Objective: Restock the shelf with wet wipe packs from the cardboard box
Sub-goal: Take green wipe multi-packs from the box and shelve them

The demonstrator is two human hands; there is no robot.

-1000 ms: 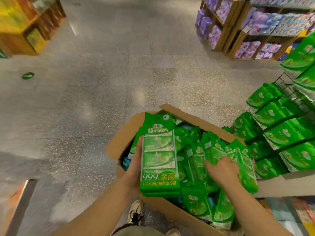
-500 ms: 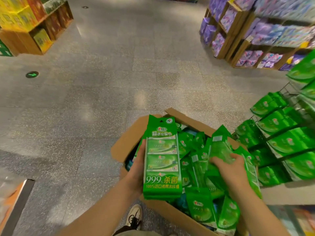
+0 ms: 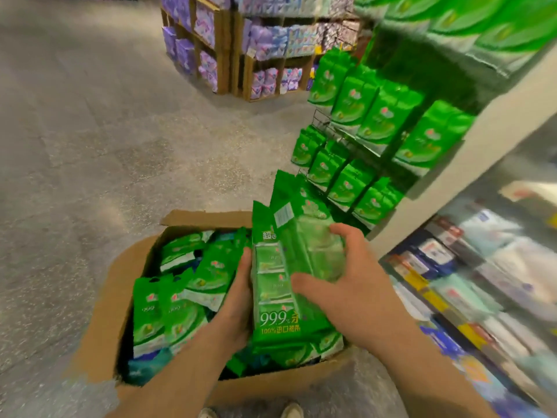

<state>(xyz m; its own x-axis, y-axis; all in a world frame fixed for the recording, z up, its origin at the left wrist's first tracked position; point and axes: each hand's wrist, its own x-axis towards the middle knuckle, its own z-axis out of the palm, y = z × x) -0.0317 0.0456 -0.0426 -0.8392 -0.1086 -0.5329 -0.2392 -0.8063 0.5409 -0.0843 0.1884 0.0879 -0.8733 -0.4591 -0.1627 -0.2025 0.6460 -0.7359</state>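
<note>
The cardboard box [image 3: 99,321] stands open on the floor [image 3: 90,146], its top unblocked, but green wet wipe packs [image 3: 177,315] crowd it nearly to the rim. Left of and beyond the box the floor is bare. Just right of it the shelf [image 3: 470,164] rises, its wire racks [image 3: 324,122] filled with hanging packs [image 3: 373,122] row upon row, little gap between them.

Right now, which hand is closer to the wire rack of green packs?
Right. The right hand grips packs on the side facing the wire rack; the left hand is farther, over the cardboard box.
</note>
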